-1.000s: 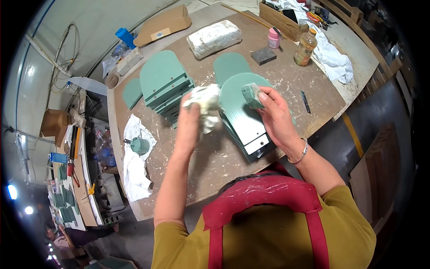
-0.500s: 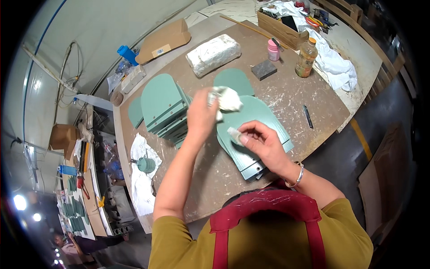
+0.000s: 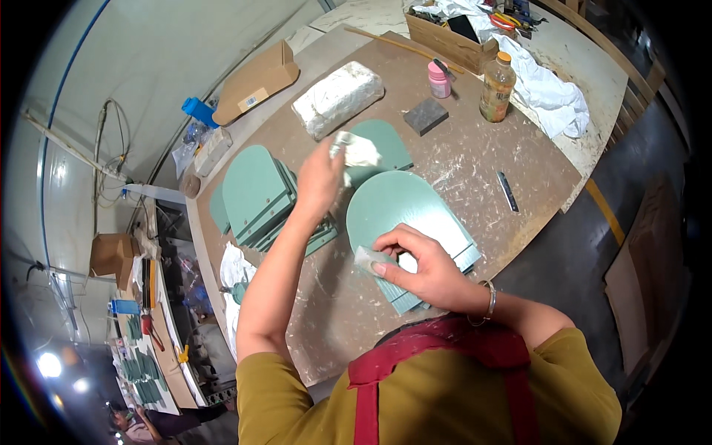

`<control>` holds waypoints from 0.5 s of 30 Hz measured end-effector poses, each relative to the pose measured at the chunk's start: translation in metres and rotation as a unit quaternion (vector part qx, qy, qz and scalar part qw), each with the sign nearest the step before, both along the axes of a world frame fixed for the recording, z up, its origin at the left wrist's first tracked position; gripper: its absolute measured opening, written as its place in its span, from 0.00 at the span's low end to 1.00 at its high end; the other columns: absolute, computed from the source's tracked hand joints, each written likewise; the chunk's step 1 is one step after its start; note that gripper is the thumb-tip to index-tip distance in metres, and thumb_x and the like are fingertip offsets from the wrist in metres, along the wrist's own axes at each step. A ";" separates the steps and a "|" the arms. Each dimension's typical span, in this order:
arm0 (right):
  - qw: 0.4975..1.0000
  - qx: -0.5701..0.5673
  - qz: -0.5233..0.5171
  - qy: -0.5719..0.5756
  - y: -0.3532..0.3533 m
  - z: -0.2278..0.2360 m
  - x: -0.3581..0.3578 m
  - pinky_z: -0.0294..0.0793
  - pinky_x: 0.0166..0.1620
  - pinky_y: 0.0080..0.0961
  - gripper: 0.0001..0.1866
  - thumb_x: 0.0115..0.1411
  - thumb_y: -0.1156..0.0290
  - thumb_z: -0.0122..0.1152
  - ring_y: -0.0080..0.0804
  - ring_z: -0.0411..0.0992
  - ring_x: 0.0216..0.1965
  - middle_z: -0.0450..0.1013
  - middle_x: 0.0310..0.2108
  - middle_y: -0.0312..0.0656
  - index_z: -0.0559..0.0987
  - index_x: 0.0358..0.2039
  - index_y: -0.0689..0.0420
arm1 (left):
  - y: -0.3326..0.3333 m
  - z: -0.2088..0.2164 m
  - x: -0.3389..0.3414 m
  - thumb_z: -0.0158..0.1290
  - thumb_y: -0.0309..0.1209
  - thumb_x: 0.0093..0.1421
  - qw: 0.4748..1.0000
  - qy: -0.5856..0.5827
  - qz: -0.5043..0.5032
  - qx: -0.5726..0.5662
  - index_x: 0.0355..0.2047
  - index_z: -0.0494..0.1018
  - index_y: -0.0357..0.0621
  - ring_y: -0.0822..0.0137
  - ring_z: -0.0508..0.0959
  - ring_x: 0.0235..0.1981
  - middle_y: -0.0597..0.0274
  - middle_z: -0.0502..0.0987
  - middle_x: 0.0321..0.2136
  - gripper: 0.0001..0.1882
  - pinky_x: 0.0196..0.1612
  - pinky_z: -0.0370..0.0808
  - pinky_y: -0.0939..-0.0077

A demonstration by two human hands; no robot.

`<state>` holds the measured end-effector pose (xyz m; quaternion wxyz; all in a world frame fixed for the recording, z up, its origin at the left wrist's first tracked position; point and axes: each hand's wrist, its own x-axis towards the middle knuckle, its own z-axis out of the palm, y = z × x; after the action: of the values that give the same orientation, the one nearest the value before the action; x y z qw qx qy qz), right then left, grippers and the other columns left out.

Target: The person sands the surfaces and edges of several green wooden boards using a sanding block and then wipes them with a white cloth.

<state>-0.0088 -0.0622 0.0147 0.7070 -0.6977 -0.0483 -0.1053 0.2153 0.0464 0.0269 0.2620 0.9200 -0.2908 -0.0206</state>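
My left hand [image 3: 320, 178] is closed on a crumpled white cloth [image 3: 360, 149], held over a green rounded panel [image 3: 382, 141] at the back. Between the thumb and fingers of my right hand [image 3: 426, 268] is a small pale, whitish pad [image 3: 368, 259]; its exact kind is unclear. That hand is above the near part of another green panel [image 3: 397, 204], which has a rounded far end and lies on at least one more. To the left stands a stack of similar green panels [image 3: 256, 185], partly behind my left forearm.
On the brown worktop [image 3: 475, 167] are a white wrapped bundle [image 3: 337, 100], a dark grey block [image 3: 426, 116], a pink bottle [image 3: 439, 80], a juice bottle [image 3: 497, 90] and a thin dark tool [image 3: 508, 191]. A wooden box [image 3: 445, 33] and white cloth [image 3: 552, 100] lie beyond.
The left hand and its cloth have lifted off the near panel toward the back one. My right hand has moved nearer to me with the pad. The view has shifted slightly.
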 end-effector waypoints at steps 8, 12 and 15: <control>1.000 -0.027 -0.003 -0.012 -0.002 0.000 -0.002 0.71 0.43 0.25 0.13 0.61 0.69 0.66 0.28 0.69 0.37 0.70 0.36 0.40 0.76 0.43 0.60 | 0.016 0.036 -0.030 0.47 0.23 0.55 0.986 -0.071 -0.117 -0.100 0.39 0.76 0.41 0.49 0.76 0.47 0.51 0.75 0.42 0.12 0.52 0.72 0.61; 0.999 -0.038 -0.011 -0.021 -0.001 0.000 -0.002 0.71 0.42 0.25 0.13 0.61 0.70 0.67 0.28 0.69 0.35 0.70 0.35 0.40 0.76 0.43 0.60 | 0.025 0.015 -0.064 0.54 0.28 0.57 0.950 -0.144 -0.275 0.042 0.37 0.77 0.45 0.50 0.74 0.43 0.53 0.75 0.39 0.08 0.45 0.73 0.60; 0.999 -0.044 -0.002 -0.026 0.000 -0.002 -0.001 0.71 0.42 0.25 0.13 0.60 0.71 0.67 0.28 0.69 0.35 0.70 0.35 0.39 0.76 0.43 0.60 | 0.026 -0.005 -0.062 0.60 0.30 0.55 0.935 -0.235 -0.260 0.050 0.35 0.76 0.44 0.51 0.75 0.40 0.55 0.74 0.35 0.08 0.43 0.74 0.61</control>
<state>-0.0094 -0.0625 0.0131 0.6738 -0.7253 -0.0702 -0.1226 0.1531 0.0728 0.0223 0.1255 0.8026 -0.5718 0.1142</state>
